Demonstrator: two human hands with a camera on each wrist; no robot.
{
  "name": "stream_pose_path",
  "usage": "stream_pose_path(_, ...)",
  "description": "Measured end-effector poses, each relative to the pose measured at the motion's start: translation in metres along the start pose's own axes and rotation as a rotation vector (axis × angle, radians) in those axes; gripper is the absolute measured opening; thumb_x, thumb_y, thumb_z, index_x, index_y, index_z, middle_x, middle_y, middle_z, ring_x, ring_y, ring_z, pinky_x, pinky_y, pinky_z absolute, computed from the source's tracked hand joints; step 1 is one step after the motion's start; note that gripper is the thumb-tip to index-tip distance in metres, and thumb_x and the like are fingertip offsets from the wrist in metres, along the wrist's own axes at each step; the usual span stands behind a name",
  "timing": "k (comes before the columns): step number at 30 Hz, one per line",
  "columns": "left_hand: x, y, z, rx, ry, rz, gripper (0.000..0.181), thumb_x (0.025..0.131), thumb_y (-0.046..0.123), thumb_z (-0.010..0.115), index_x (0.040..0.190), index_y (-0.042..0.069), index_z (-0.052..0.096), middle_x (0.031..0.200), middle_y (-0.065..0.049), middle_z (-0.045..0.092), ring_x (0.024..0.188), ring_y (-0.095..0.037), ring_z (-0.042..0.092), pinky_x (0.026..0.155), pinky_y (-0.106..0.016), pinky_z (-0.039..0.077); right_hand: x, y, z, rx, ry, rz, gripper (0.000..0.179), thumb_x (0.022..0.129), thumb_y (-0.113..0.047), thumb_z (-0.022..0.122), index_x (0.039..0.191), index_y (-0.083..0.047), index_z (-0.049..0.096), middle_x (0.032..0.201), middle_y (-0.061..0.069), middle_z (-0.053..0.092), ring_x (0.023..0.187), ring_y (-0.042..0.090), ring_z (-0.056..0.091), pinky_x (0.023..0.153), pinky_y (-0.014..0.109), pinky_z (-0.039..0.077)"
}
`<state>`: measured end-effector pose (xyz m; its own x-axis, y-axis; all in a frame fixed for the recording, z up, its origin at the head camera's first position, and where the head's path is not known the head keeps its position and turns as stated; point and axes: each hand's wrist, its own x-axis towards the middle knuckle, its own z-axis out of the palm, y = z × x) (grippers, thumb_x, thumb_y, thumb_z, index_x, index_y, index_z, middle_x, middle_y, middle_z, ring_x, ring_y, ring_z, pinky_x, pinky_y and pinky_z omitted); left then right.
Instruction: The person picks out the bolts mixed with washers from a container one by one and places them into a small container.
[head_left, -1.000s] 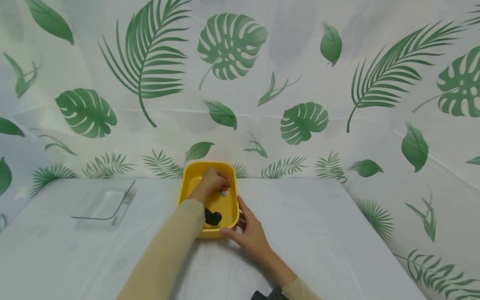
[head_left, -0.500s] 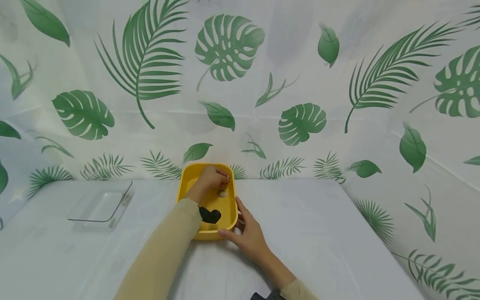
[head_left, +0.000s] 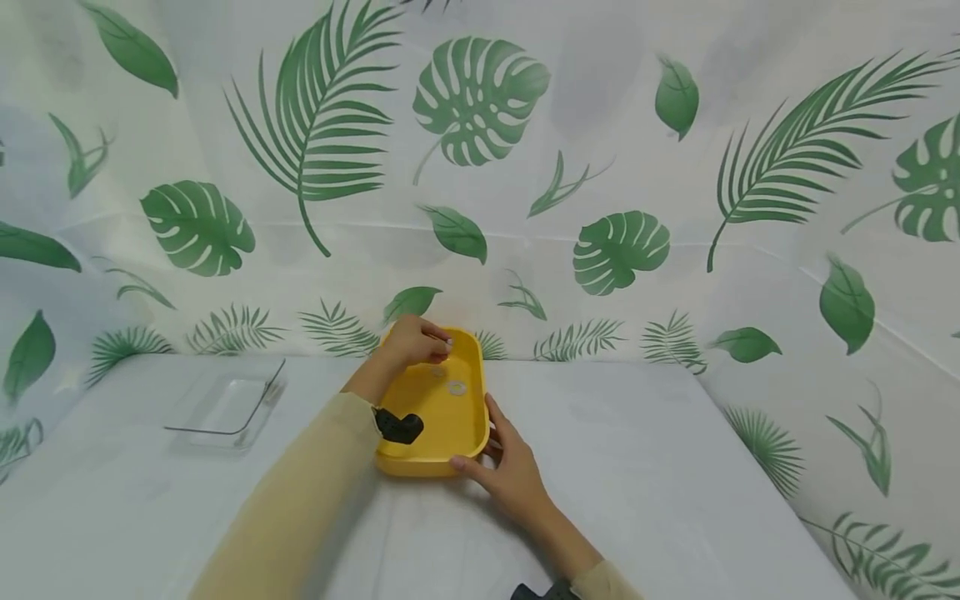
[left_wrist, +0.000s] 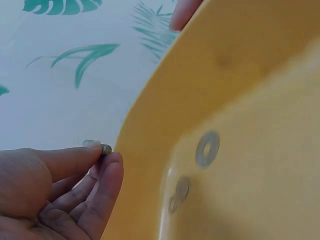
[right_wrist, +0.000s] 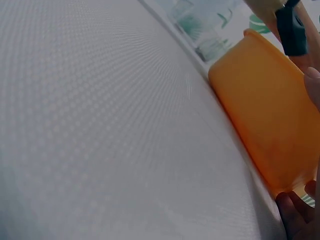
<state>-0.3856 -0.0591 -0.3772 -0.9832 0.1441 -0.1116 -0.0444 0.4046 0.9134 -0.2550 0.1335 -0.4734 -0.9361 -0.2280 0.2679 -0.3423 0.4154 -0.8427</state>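
My left hand point(head_left: 415, 340) is over the far left part of a yellow plastic bin point(head_left: 433, 469). Between thumb and fingers it pinches a small grey metal rod-like piece point(left_wrist: 106, 149) with a round end; most of the piece is covered. On the bin's floor lies a flat metal washer point(left_wrist: 207, 149), and beside it a smaller ring-shaped metal piece point(left_wrist: 182, 187). My right hand point(head_left: 514, 473) holds the bin's near right corner, thumb on the front rim and fingers along the right side.
A clear glass dish point(head_left: 232, 404) stands on the white-covered table point(head_left: 637, 467), left of the bin. A leaf-printed curtain point(head_left: 517, 192) hangs behind the table. A black wrist strap point(head_left: 399, 427) on the left arm hangs over the bin.
My left hand has risen up and left from inside the bin with the metal piece, leaving the washer more visible. The right hand stays on the bin. The head view has shifted slightly.
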Motion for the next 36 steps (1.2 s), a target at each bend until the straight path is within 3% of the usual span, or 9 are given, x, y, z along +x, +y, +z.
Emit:
stream_pose_path(5, -0.014, -0.002, -0.026, -0.005, 0.01, 0.0, 0.024, 0.09, 0.007, 0.064, 0.112, -0.003, 0.067, 0.11, -0.02, 0.066, 0.093, -0.027, 0.069, 0.088, -0.039, 0.055, 0.001, 0.002, 0.0, 0.01, -0.004, 0.012, 0.096, 0.079, -0.038, 0.077, 0.154, -0.027, 0.018, 0.155, 0.002, 0.032, 0.126, 0.018, 0.054, 0.099, 0.028, 0.048)
stream_pose_path(13, -0.031, -0.007, -0.063, 0.014, 0.047, -0.055, 0.026, 0.09, 0.009, 0.064, 0.114, -0.002, 0.065, 0.114, -0.019, 0.064, 0.094, -0.023, 0.069, 0.086, -0.034, 0.056, 0.002, 0.003, -0.003, 0.002, 0.015, 0.006, 0.096, 0.079, -0.039, 0.077, 0.154, -0.026, 0.018, 0.154, 0.003, 0.034, 0.121, 0.017, 0.057, 0.098, 0.029, 0.049)
stream_pose_path(21, -0.056, -0.026, -0.105, 0.098, 0.078, -0.081, 0.034, 0.093, 0.01, 0.06, 0.124, -0.003, 0.06, 0.122, -0.02, 0.062, 0.103, -0.027, 0.067, 0.086, -0.03, 0.056, 0.003, 0.003, 0.002, 0.001, 0.001, 0.024, 0.096, 0.078, -0.041, 0.077, 0.153, -0.029, 0.018, 0.154, 0.002, 0.034, 0.121, 0.017, 0.057, 0.099, 0.029, 0.049)
stream_pose_path(30, -0.076, -0.043, -0.14, 0.157, 0.081, -0.107, 0.038, 0.094, 0.017, 0.06, 0.128, 0.001, 0.058, 0.126, -0.019, 0.06, 0.11, -0.029, 0.064, 0.089, -0.032, 0.055, 0.003, 0.003, 0.0, 0.01, 0.006, 0.023, 0.096, 0.078, -0.04, 0.077, 0.153, -0.028, 0.019, 0.153, 0.002, 0.035, 0.12, 0.016, 0.057, 0.098, 0.029, 0.049)
stream_pose_path(36, -0.085, -0.06, -0.164, 0.162, 0.113, -0.117, 0.038, 0.093, 0.018, 0.062, 0.126, -0.001, 0.059, 0.121, -0.019, 0.064, 0.091, -0.013, 0.07, 0.089, -0.034, 0.055, 0.002, 0.003, 0.002, 0.015, 0.004, 0.027, 0.096, 0.078, -0.039, 0.077, 0.153, -0.029, 0.019, 0.153, 0.002, 0.035, 0.12, 0.016, 0.057, 0.098, 0.028, 0.049)
